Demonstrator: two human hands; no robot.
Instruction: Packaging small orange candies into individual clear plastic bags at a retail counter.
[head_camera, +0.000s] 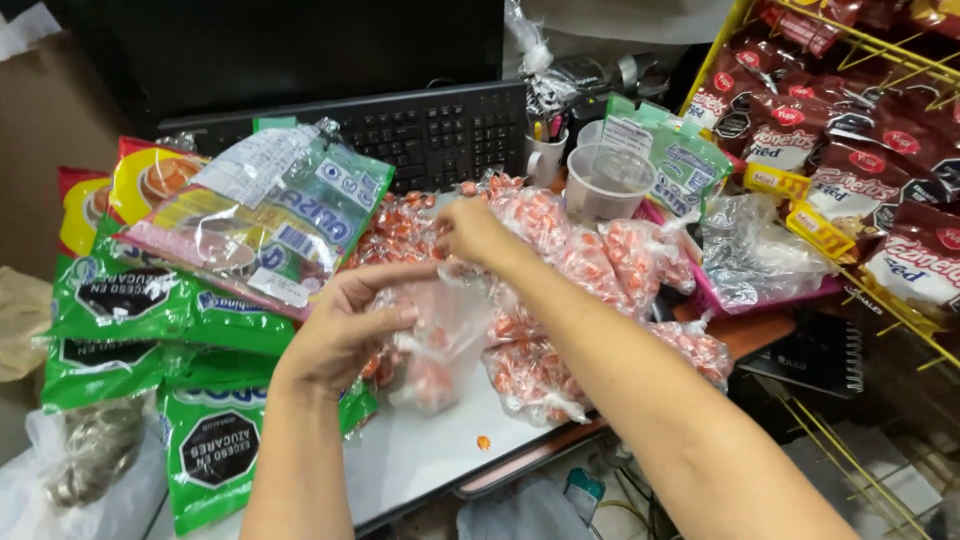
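My left hand (345, 325) grips the mouth of a small clear plastic bag (440, 340) with a few orange-and-white candies at its bottom, held over the white tabletop (420, 455). My right hand (475, 232) reaches forward above the bag's opening, fingers pinched together; whether candy is in them is hidden. Just beyond it lies a heap of filled clear bags of the same orange candies (560, 250). One loose orange candy (483, 442) lies on the table near the front edge.
Green snack packets (130, 300) and larger colourful bags (260, 215) pile up on the left. A black keyboard (430, 130), a clear plastic cup (608, 182) and a pen mug (547, 150) stand behind. A yellow wire rack of dark red packets (850, 140) fills the right.
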